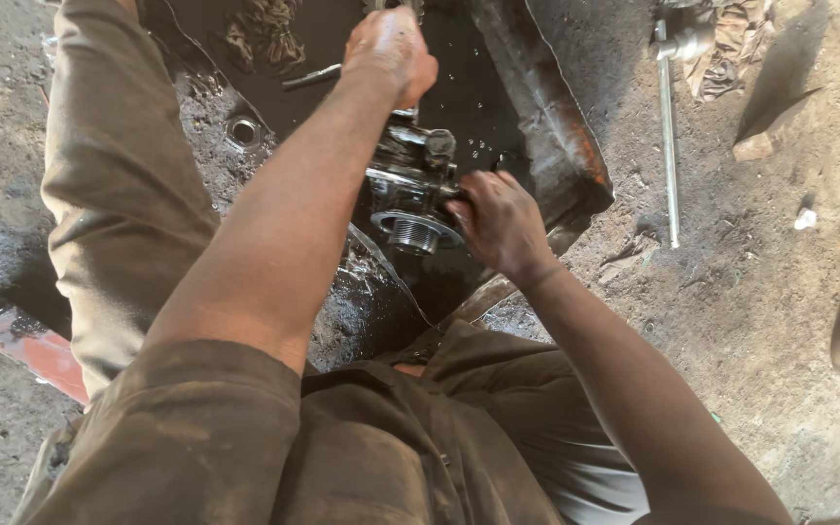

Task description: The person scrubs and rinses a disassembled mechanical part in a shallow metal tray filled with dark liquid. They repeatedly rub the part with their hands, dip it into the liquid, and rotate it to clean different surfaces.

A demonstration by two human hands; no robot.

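A greasy metal engine part [410, 180] with a threaded round end stands in a dark, oil-stained metal tray [546, 117] on the ground. My left hand [393, 49] is closed over the top of the part, gripping something I cannot make out. My right hand [500, 224] is shut on the part's right side, just beside the threaded end. Both forearms reach forward from my brown sleeves. My left leg in brown trousers stretches along the tray's left side.
A long metal bar tool [670, 136] lies on the dirt floor to the right, next to crumpled paper [731, 44]. A small steel ring [243, 129] sits left of the tray. A red metal piece [36, 350] lies at the lower left.
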